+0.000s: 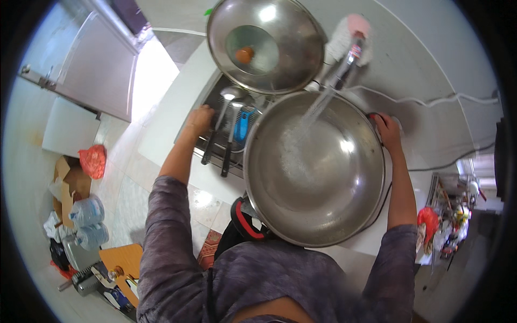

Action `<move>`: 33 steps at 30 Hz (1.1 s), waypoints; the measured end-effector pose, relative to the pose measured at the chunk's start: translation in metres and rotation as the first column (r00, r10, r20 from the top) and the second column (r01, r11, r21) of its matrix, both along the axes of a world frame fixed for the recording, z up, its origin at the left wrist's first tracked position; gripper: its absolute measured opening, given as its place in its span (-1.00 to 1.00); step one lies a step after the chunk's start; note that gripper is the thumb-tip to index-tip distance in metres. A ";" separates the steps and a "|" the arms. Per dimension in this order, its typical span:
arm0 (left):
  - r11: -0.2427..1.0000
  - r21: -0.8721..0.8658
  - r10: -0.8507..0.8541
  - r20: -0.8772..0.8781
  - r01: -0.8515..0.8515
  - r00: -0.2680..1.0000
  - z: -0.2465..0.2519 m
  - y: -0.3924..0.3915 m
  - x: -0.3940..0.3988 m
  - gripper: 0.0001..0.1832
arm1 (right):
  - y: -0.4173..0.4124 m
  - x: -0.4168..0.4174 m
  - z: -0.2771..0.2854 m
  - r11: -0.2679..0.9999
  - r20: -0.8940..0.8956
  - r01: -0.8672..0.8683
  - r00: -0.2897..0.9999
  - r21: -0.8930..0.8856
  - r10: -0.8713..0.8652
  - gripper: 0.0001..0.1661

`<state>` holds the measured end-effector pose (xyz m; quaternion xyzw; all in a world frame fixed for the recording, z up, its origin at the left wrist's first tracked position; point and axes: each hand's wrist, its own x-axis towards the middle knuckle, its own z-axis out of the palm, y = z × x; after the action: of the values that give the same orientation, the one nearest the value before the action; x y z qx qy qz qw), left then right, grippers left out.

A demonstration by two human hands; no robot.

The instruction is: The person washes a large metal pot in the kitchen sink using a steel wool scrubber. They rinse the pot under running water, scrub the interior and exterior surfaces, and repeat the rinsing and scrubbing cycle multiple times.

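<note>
A large stainless steel wok (323, 169) tilts in front of me, and a stream of water (313, 115) runs into it from a tap (349, 60). My right hand (388, 131) grips its black-and-red side handle (373, 116). The opposite handle (246, 222), also black and red, points towards my body. My left hand (201, 118) is at the left edge of a metal rack or tray (236, 157); its fingertips are partly hidden, so its grip is unclear. Beside it lie two steel utensils, a ladle (230, 93) among them, with black handles, and a blue plastic tool (242, 126).
Behind the wok stands a domed steel lid (295, 48) with an orange-brown knob (244, 55). A white cable (420, 101) runs along the wall. To the left are large water bottles (87, 212), a cardboard box (64, 194), a red bag (93, 161) and a door (101, 68).
</note>
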<state>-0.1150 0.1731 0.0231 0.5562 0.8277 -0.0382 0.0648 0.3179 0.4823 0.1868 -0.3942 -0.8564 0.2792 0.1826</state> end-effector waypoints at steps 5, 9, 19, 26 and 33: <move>0.981 0.105 0.180 -0.204 -0.161 0.962 0.071 -0.014 0.012 -0.87 | 0.003 0.003 -0.003 1.000 -0.017 -0.006 1.000 -0.004 0.006 -0.68; 0.890 0.384 0.185 0.191 -0.246 0.964 0.144 -0.024 0.034 -0.78 | -0.002 0.000 0.001 0.998 -0.006 0.027 1.000 -0.064 -0.028 -0.65; 0.839 0.521 -0.222 0.591 -0.157 0.775 0.178 0.047 0.080 -0.73 | 0.006 -0.004 -0.011 0.999 -0.039 0.031 0.999 -0.017 -0.031 -0.67; 0.926 0.333 -0.213 0.850 -0.180 0.481 0.071 0.095 0.078 -0.66 | 0.004 0.003 -0.010 0.998 -0.046 -0.015 0.999 0.062 0.018 -0.67; 0.885 -0.062 -0.098 0.944 -0.462 -0.316 -0.004 0.151 0.117 -0.48 | -0.007 0.015 -0.002 0.998 0.009 0.065 0.998 -0.019 -0.065 -0.72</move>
<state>0.0023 0.3245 0.0193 0.2169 0.5072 0.5772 0.6021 0.3326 0.4755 0.1851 -0.4247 -0.8410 0.2798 0.1843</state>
